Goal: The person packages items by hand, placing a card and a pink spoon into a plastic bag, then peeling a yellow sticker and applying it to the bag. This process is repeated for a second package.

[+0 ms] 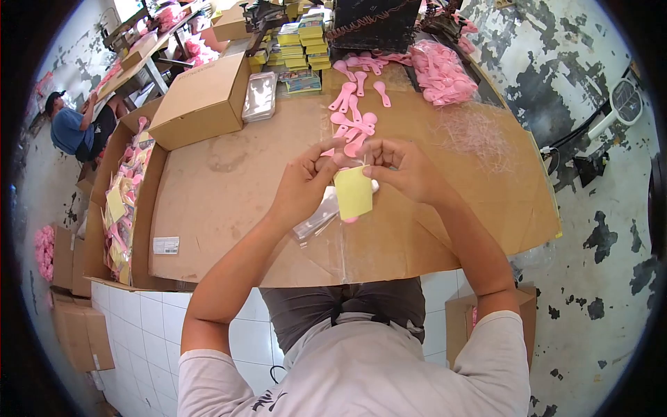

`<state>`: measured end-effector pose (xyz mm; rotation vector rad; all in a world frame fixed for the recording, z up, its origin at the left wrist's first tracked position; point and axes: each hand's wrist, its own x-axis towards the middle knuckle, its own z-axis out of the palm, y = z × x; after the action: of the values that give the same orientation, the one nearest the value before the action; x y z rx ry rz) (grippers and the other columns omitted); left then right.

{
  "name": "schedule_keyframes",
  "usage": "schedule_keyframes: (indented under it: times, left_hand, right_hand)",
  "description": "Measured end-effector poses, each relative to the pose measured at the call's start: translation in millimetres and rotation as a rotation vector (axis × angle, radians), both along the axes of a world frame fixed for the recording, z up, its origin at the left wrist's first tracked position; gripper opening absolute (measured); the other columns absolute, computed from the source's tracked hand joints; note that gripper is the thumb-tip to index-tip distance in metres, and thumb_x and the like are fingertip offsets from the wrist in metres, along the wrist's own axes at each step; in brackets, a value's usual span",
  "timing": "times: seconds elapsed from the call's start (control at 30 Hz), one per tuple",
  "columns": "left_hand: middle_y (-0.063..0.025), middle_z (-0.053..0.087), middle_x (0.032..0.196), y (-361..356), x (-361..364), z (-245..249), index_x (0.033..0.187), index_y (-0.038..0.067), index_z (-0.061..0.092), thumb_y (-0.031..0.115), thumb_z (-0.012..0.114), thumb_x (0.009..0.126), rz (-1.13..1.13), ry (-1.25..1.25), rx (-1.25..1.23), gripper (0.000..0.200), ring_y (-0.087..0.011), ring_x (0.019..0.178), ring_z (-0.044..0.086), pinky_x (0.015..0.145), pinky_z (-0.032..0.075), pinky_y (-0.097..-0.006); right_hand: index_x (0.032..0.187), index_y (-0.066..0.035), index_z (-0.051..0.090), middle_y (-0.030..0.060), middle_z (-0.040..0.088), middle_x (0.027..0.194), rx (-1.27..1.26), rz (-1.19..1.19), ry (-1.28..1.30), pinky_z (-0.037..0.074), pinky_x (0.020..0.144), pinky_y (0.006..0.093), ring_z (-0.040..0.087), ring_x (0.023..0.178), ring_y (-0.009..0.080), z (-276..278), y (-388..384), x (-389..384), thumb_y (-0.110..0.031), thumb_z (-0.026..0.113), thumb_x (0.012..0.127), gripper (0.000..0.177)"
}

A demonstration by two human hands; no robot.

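Observation:
In front of my body, a yellow card hangs between my two hands above the cardboard-covered table. My left hand is closed in a pinch at the card's upper left; what lies between its fingertips is hidden. At the upper right corner, my right hand pinches the card, thumb at its top edge. A thin pale strand shows near the right fingertips. Bits of pink peek out behind the card. Below lie clear plastic sleeves. Just beyond the hands is a loose pile of pink spoons.
On the left, an open carton holds pink spoons with cards. A closed box, clear packets and card stacks stand behind. Bagged spoons and thin strands lie right. Another person sits far left.

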<state>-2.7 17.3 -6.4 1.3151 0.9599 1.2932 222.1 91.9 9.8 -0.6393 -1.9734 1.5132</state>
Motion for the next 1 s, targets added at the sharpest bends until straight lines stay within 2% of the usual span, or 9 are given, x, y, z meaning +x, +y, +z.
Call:
schedule_keyframes:
  times: [0.1, 0.2, 0.3, 0.5, 0.6, 0.73, 0.8, 0.9, 1.0]
  left_hand:
    - [-0.009, 0.075, 0.104, 0.0, -0.6, 6.8, 0.134, -0.003, 0.06, 0.018, 0.062, 0.104, -0.01, -0.045, -0.036, 0.037, -0.0117, 0.098, 0.07, 0.087, 0.058, -0.029]
    - [-0.01, 0.075, 0.11, 4.6, -3.4, -5.6, 0.131, 0.0, 0.065, 0.016, 0.062, 0.104, -0.043, 0.049, 0.003, 0.032, -0.0132, 0.098, 0.07, 0.085, 0.06, -0.0315]
    - [-0.0097, 0.075, 0.11, 7.9, -3.6, -11.4, 0.127, 0.0, 0.068, 0.014, 0.066, 0.101, -0.037, 0.034, -0.045, 0.029, -0.0136, 0.098, 0.07, 0.084, 0.06, -0.0317]
    - [-0.0093, 0.075, 0.111, 4.5, 0.2, -9.1, 0.126, 0.0, 0.069, 0.012, 0.066, 0.101, -0.014, -0.034, 0.012, 0.028, -0.0134, 0.097, 0.071, 0.084, 0.061, -0.0316]
    - [-0.0107, 0.075, 0.112, 9.2, -4.2, -19.3, 0.127, -0.001, 0.068, 0.011, 0.065, 0.101, -0.01, 0.037, 0.053, 0.029, -0.0148, 0.097, 0.071, 0.085, 0.061, -0.0318]
    - [-0.0114, 0.074, 0.113, 10.1, -7.0, -21.1, 0.124, -0.001, 0.069, 0.011, 0.064, 0.102, -0.065, -0.07, -0.036, 0.027, -0.0172, 0.098, 0.072, 0.089, 0.06, -0.0338]
    - [-0.0115, 0.074, 0.114, 9.0, -7.6, -16.8, 0.123, -0.001, 0.07, 0.012, 0.063, 0.102, -0.121, -0.211, -0.099, 0.026, -0.0181, 0.098, 0.072, 0.09, 0.06, -0.0348]
    - [-0.0109, 0.074, 0.115, 7.6, -3.7, -12.0, 0.123, -0.001, 0.07, 0.013, 0.063, 0.102, -0.089, -0.218, -0.126, 0.026, -0.0175, 0.098, 0.072, 0.091, 0.059, -0.0346]
    - [-0.01, 0.074, 0.116, 7.3, -1.6, -15.1, 0.125, 0.0, 0.069, 0.012, 0.063, 0.102, -0.035, -0.002, -0.095, 0.027, -0.015, 0.098, 0.071, 0.088, 0.059, -0.0322]
  right_hand:
    - [0.123, 0.004, 0.064, 0.003, 0.067, 0.105, -0.054, 0.0, 0.074, 0.052, 0.086, 0.0259, 0.064, 0.096, 0.0096, -0.1, 6.5, 0.4, -0.004, 0.066, 0.098, 0.026]
    - [0.123, 0.004, 0.064, 0.0044, 0.069, 0.107, -0.053, -0.002, 0.076, 0.053, 0.088, 0.0266, 0.066, 0.098, 0.0102, 0.3, 7.9, 4.6, -0.004, 0.066, 0.098, 0.026]
    - [0.121, 0.005, 0.066, 0.006, 0.071, 0.11, -0.07, -0.05, 0.083, 0.053, 0.091, 0.0273, 0.066, 0.101, 0.0108, -3.8, 5.7, 6.1, -0.004, 0.066, 0.098, 0.024]
    - [0.116, 0.003, 0.071, 0.0047, 0.072, 0.108, -0.062, -0.124, 0.148, 0.053, 0.093, 0.0289, 0.066, 0.101, 0.0118, -16.2, 8.5, 9.8, -0.003, 0.066, 0.097, 0.02]
    - [0.112, 0.002, 0.073, 0.0038, 0.073, 0.105, -0.052, -0.128, 0.151, 0.053, 0.092, 0.029, 0.066, 0.1, 0.0122, -20.7, 12.2, 13.5, -0.002, 0.066, 0.096, 0.018]
    - [0.105, 0.003, 0.075, 0.0048, 0.072, 0.103, 0.109, -0.115, 0.088, 0.052, 0.089, 0.0285, 0.066, 0.096, 0.0123, -20.4, 15.4, 20.3, -0.002, 0.065, 0.096, 0.014]
    - [0.104, 0.003, 0.075, 0.0058, 0.072, 0.104, 0.079, -0.077, 0.126, 0.052, 0.088, 0.0284, 0.065, 0.095, 0.0121, -17.1, 14.8, 21.8, -0.002, 0.066, 0.096, 0.013]
    - [0.103, 0.003, 0.075, 0.0064, 0.071, 0.104, 0.053, -0.079, 0.15, 0.052, 0.087, 0.0281, 0.064, 0.095, 0.0119, -17.1, 11.4, 20.6, -0.004, 0.067, 0.096, 0.012]
    - [0.103, 0.003, 0.074, 0.0065, 0.071, 0.104, 0.038, -0.066, 0.165, 0.052, 0.087, 0.028, 0.064, 0.095, 0.0117, -22.1, 12.4, 18.4, -0.004, 0.07, 0.095, 0.012]
